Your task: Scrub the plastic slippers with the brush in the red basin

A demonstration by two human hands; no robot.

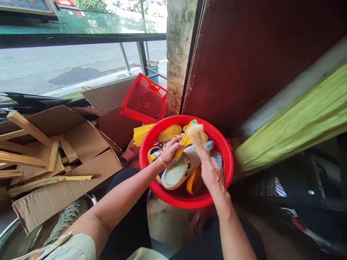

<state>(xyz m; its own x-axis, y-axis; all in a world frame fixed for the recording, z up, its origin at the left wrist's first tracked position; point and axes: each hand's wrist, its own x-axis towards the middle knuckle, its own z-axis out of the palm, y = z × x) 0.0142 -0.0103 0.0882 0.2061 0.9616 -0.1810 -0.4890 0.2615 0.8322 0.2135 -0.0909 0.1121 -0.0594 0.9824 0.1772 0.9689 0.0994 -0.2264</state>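
A red basin (229,159) holds several shoes and sandals. My left hand (172,150) is closed on a yellow sandal (187,139) tilted up over the basin. My right hand (213,173) grips a pale scrubbing brush (197,135), blurred by motion, whose head is at the yellow sandal's right side. Below my hands lies a white clog (175,173) with a ridged insole. A yellow textured sole (170,133) rests near the basin's back, and an orange shoe (193,182) lies right of the clog.
Behind the basin leans a red plastic crate (146,99). Cardboard (70,180) and wooden pieces (32,130) are at the left, above a metal basin (8,229) with a grey clog (67,216). Green cloth (292,119) hangs at the right beside a dark red panel (244,54).
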